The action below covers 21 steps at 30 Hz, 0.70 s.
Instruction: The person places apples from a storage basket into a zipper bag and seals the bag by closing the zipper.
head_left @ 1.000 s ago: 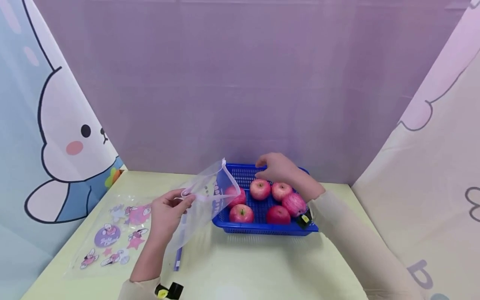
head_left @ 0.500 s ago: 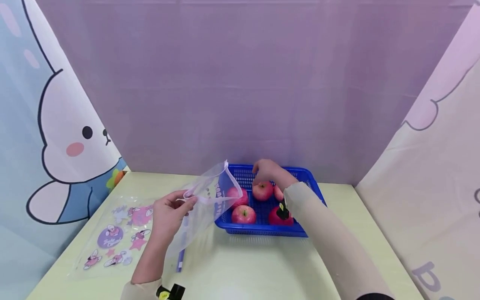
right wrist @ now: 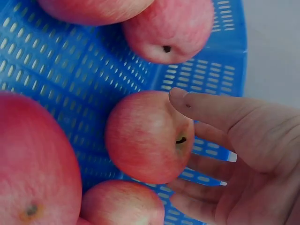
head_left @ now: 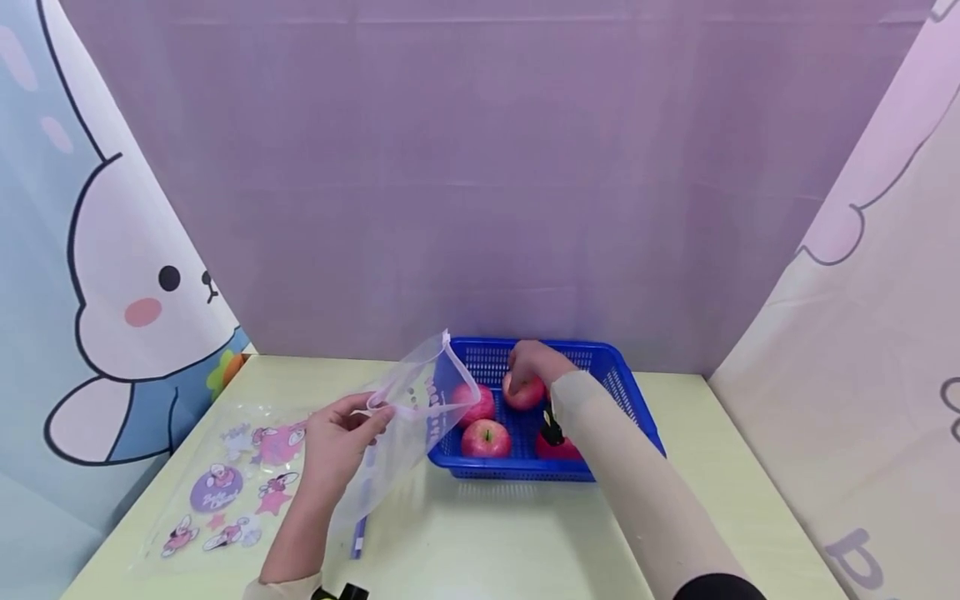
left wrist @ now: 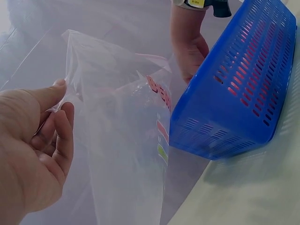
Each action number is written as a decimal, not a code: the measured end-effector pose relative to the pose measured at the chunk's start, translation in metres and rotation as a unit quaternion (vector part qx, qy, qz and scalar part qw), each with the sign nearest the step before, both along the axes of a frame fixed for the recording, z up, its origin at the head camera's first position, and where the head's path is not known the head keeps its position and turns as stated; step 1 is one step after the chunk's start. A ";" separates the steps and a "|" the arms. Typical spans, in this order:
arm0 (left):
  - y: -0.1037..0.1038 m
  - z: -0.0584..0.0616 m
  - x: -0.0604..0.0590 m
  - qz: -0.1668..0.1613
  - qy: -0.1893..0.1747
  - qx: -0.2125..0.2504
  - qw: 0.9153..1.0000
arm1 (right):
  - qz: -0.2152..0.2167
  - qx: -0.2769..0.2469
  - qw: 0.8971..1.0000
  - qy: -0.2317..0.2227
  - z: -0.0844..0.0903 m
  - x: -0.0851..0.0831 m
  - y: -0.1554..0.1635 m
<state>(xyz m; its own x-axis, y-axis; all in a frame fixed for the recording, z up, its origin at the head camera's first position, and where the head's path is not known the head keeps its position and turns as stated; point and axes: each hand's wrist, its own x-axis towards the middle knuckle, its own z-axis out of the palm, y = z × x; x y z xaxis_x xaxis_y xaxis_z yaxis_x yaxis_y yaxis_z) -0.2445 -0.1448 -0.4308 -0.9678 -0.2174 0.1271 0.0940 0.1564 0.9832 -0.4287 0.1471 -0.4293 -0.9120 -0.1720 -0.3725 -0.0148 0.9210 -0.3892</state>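
Note:
My left hand (head_left: 340, 429) pinches the rim of a clear zip bag (head_left: 397, 450) between thumb and fingers. The bag's mouth gapes toward the basket; in the left wrist view the bag (left wrist: 126, 140) hangs down with coloured print on its far side. Within the blue basket (head_left: 517, 474), my right hand (head_left: 536, 364) grips an apple (head_left: 524, 395) near the back. Seen from the right wrist, my thumb lies on one side of this apple (right wrist: 145, 136) and my fingers (right wrist: 201, 187) reach round the other side. Its stem faces my palm.
More apples lie in the basket, including one at front left (head_left: 486, 438) and one behind the bag's mouth (head_left: 474, 406). A flat printed plastic bag (head_left: 225, 492) with a purple slider strip (head_left: 359, 537) lies at left on the pale table (head_left: 450, 542). A purple curtain (head_left: 480, 183) hangs behind.
My right hand has come down from above the basket onto the back apple and holds it now. The left hand keeps the zip bag in nearly the same place.

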 end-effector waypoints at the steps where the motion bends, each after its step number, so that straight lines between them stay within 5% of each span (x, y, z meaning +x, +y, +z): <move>1: 0.000 0.000 0.001 0.000 -0.002 0.002 1.000 | -0.011 -0.007 1.000 -0.011 -0.002 0.000 0.000; 14: -0.003 0.004 0.003 0.006 -0.016 0.010 1.000 | 0.046 0.115 0.992 -0.014 -0.006 0.000 -0.009; 21: -0.002 0.005 -0.001 0.005 0.003 0.016 1.000 | 0.058 0.122 0.991 -0.003 -0.004 -0.004 -0.009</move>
